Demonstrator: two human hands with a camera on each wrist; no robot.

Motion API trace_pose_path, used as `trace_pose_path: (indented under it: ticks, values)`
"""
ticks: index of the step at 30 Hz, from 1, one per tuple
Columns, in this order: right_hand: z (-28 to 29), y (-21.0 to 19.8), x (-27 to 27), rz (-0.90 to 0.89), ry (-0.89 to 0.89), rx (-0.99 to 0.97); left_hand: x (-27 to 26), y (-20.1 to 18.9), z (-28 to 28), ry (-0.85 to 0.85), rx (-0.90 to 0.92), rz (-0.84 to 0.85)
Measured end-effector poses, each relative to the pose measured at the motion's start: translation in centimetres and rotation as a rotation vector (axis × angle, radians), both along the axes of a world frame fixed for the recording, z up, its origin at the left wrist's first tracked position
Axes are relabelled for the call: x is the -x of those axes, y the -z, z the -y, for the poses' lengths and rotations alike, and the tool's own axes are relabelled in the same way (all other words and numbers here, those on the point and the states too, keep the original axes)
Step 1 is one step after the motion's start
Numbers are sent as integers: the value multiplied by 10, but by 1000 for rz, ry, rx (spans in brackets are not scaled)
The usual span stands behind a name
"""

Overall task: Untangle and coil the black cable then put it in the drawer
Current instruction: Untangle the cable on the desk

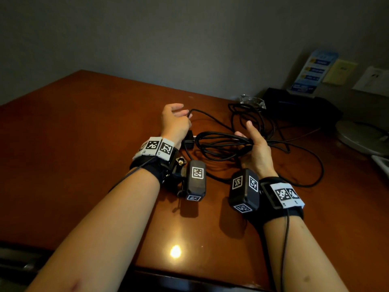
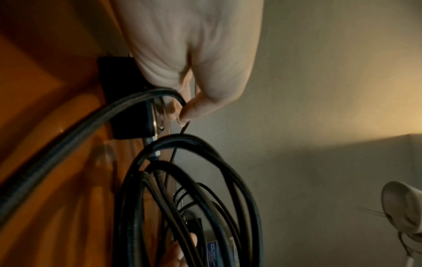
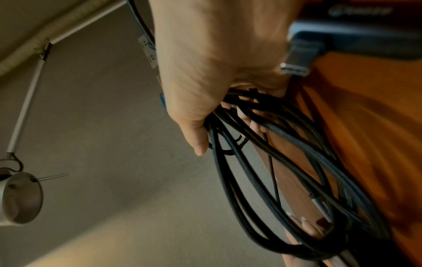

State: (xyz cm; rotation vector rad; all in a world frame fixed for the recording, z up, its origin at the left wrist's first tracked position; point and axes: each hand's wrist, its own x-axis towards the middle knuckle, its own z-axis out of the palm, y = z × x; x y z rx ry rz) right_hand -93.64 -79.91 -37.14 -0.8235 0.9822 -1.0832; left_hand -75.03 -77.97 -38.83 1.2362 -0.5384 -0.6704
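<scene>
Right hand grips several loops of the black cable just above the desk; left hand pinches a loose strand, probably near its end.

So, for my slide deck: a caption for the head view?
Right hand holds the coiled black cable while left hand pinches a loose strand above the wooden desk.

Black cable on a red-brown desk.
</scene>
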Motion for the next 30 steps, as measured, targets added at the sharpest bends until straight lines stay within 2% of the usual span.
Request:
trace_pose_path:
  ticks: [9,16,24,30]
  values:
    - [-3,-1,3,-21,11,24,0,2,6,-35,-30,18]
    - [12,7,2,75,14,-2,0,-1,23,-79,-112,21]
    - [38,0,-24,144,101,-4,-9,-7,39,-55,-115,-102]
    - [58,-1,-34,297,149,-5,-11,-12,54,18,-91,-212]
